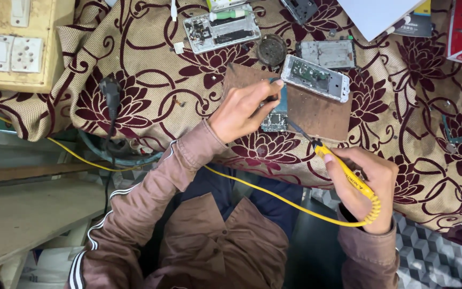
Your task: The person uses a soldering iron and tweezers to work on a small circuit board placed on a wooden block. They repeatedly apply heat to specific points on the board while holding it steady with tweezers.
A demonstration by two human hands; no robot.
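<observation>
Soldering iron (346, 174), yellow handle, gripped in closed right hand (363, 184), tip near circuit board (275, 119). Left hand (240, 111) fingers closed, pinning board on brown pad (316, 115) atop floral cloth (151, 69). Opened phone (316, 78) just beside, at pad's far edge.

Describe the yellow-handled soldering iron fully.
The yellow-handled soldering iron has a slim plastic-looking yellow grip, a dark metal shaft and tip, and a yellow cord trailing leftward. The right hand grips it, angled up-left. Its tip reaches the small green circuit board that the left hand steadies on a brown board.
</observation>
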